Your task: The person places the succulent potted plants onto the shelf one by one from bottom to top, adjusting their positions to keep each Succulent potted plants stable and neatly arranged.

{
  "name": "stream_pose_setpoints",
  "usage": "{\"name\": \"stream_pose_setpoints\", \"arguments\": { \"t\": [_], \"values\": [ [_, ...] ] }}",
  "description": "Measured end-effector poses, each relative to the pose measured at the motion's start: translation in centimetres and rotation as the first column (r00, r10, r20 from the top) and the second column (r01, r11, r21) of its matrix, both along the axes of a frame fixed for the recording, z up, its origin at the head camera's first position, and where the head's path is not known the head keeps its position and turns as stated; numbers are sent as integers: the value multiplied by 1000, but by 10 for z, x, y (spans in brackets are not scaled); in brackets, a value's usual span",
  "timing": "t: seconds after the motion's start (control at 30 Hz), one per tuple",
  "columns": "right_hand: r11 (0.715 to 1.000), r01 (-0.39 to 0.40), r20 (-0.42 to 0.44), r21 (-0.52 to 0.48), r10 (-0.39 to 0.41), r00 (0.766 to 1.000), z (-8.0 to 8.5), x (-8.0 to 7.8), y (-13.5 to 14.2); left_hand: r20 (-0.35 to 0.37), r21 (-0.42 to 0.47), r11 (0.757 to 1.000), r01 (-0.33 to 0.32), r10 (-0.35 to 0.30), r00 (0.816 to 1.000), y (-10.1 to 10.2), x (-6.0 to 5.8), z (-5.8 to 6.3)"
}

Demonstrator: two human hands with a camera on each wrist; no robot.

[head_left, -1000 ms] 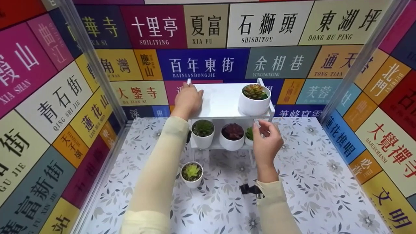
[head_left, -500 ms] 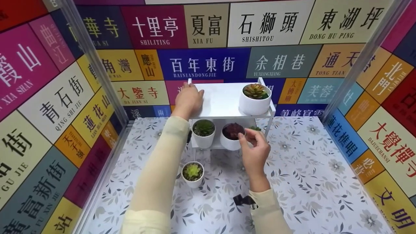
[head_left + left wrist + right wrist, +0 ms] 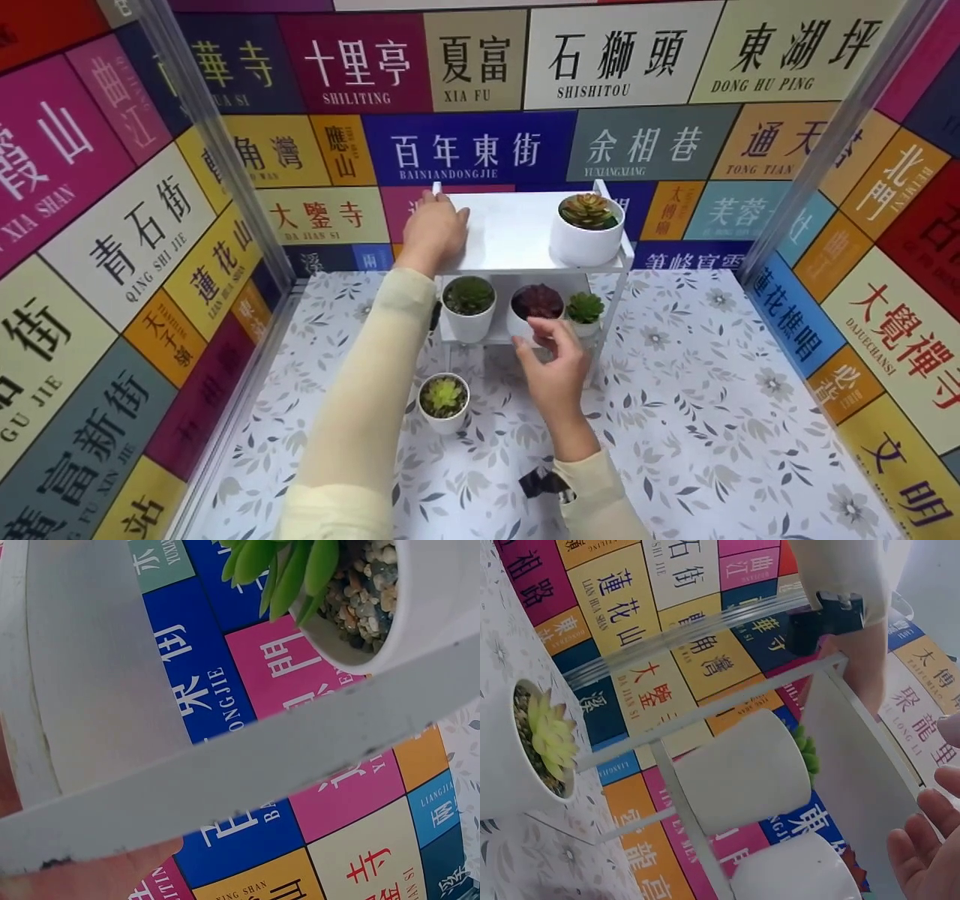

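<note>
At the upper left of a white two-tier shelf (image 3: pixel 506 229), my left hand (image 3: pixel 436 234) grips the frame; in the left wrist view part of that hand (image 3: pixel 112 870) shows against a white bar. My right hand (image 3: pixel 556 367), fingers loosely bent and holding nothing, hovers in front of the lower tier. It is nearest to the white pot with a dark red succulent (image 3: pixel 537 300) and overlaps it in the head view. A small green succulent (image 3: pixel 585 307) sits to its right, a dark green succulent (image 3: pixel 469 296) to its left.
On the top tier's right stands a larger white pot (image 3: pixel 587 238) with an orange-green succulent. A yellow-green succulent (image 3: pixel 444 396) stands on the floral-patterned surface (image 3: pixel 697 420) in front of the shelf. Sign-printed walls (image 3: pixel 465 150) enclose three sides.
My right hand has moved left and toward me, from beside the small green succulent to in front of the dark red one, uncovering the green one. The left hand stays put.
</note>
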State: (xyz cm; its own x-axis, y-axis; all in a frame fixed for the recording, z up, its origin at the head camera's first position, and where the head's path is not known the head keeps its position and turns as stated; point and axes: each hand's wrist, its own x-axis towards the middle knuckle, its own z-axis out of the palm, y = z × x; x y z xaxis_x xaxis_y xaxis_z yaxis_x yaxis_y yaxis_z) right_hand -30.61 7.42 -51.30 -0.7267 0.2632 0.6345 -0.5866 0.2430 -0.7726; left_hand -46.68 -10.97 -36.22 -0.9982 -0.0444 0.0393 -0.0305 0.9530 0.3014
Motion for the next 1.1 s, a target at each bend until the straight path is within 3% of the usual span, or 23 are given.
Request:
{"name": "stream_pose_setpoints", "arguments": {
  "t": [0.3,0.7,1.1],
  "values": [
    [996,-80,-19,34,80,997,-12,9,-15,14,8,1000,-4,4,1000,-2,-1,-3],
    [988,-111,7,111,111,994,-32,11,-24,-23,15,1000,-10,10,1000,-1,-1,-3],
    [975,-148,25,167,146,989,-44,12,-30,14,12,1000,-16,16,1000,2,-2,-2]
  ]
}}
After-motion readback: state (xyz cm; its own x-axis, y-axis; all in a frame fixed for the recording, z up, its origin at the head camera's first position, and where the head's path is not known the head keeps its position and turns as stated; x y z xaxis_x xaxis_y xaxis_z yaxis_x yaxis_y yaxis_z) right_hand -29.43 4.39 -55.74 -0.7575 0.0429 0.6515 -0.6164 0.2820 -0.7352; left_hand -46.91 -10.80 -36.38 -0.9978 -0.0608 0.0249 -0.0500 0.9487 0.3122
